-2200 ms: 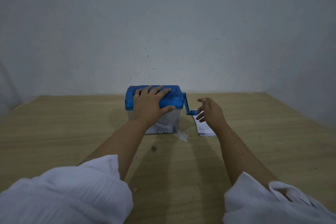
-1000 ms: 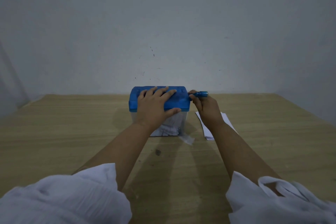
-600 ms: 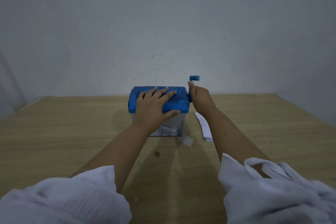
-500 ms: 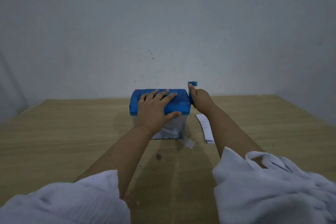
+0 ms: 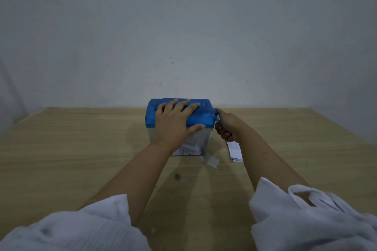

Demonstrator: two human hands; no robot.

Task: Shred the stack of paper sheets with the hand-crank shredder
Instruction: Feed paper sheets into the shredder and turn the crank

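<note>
A small hand-crank shredder with a blue lid [image 5: 204, 117] and a clear bin [image 5: 201, 142] stands at the back middle of the wooden table [image 5: 81, 149]. White shreds lie in the bin. My left hand [image 5: 175, 124] lies flat on the lid, fingers spread, thumb over the front edge. My right hand [image 5: 226, 126] grips the blue crank [image 5: 216, 115] on the shredder's right side, low beside the bin; the handle is mostly hidden in my fist. The stack of white paper sheets [image 5: 235, 151] lies on the table under my right wrist, partly hidden.
A loose scrap of paper [image 5: 212, 161] lies at the bin's front right corner. A dark spot [image 5: 177, 176] marks the tabletop in front. A grey wall rises directly behind the table and along the right edge.
My right hand took hold of the crank and swung it up over the lid, then down to the low side. My left hand has stayed on the lid.
</note>
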